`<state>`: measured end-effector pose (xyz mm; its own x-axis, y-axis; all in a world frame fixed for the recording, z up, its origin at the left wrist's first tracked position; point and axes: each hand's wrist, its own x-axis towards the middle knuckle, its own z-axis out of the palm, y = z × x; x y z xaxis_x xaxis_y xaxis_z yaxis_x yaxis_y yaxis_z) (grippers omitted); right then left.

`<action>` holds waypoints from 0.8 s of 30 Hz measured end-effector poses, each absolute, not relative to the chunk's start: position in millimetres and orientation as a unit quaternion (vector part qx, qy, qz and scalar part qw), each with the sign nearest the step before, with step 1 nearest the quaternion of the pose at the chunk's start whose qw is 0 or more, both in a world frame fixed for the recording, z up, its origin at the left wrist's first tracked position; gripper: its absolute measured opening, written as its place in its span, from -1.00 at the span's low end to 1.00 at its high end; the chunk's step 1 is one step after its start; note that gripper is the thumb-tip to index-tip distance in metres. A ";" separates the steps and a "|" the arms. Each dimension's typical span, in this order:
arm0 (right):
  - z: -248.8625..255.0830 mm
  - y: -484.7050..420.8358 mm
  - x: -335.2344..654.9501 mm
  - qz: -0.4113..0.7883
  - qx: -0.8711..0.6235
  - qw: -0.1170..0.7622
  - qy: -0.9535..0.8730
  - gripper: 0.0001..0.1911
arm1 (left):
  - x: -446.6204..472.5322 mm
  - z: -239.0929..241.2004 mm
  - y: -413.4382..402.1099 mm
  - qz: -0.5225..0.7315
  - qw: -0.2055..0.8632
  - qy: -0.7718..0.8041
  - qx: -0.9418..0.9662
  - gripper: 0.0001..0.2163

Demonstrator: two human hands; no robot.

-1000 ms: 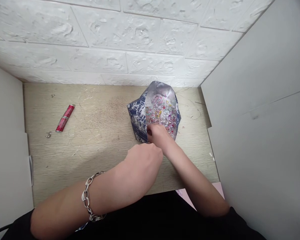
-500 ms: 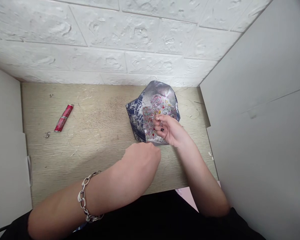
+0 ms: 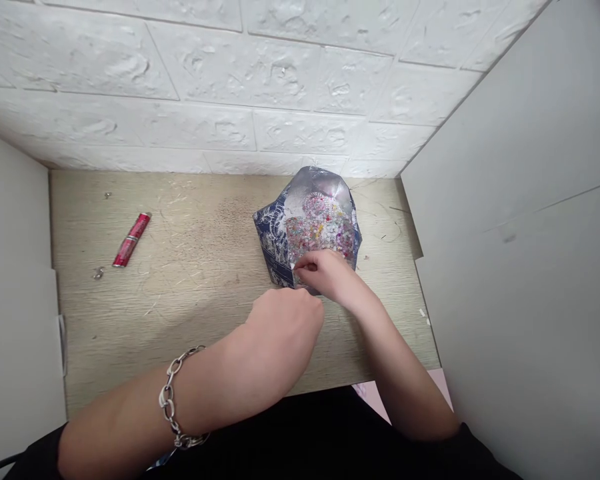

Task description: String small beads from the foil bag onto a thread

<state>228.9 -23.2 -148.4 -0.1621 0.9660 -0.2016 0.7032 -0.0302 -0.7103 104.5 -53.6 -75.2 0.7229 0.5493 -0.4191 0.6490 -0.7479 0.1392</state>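
An open bag point(image 3: 273, 243), dark blue with silvery print outside and shiny silver inside, rests on the tabletop near the wall. Many small colourful beads point(image 3: 325, 223) lie within it, along with a clear rounded shape near its back. My right hand point(image 3: 327, 270) reaches over the bag's front part, back of the hand up, thumb and forefinger pinched together near the front left corner. Anything between those fingertips is too small to make out. My left hand point(image 3: 285, 327) is closed in a fist just in front of the bag, its fingertips and whatever they hold hidden beneath.
On the left of the wooden tabletop point(image 3: 200, 233) lies a red wrapped stick-shaped packet point(image 3: 131, 240). Small shiny bits point(image 3: 99, 273) sit nearby, with loose thin threads. White brick-patterned wall point(image 3: 230, 127) stands behind; pale panels point(image 3: 510, 233) flank both sides.
My right hand has turned over from palm up to palm down and shifted slightly toward my left fist, its thumb and forefinger now pinched. The left hand stays nearly still.
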 end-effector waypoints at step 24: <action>-145.6 -20.5 236.6 0.580 -0.563 0.407 -0.426 -0.92 | 102.9 -66.6 -40.7 -0.199 0.150 0.363 0.898 -0.78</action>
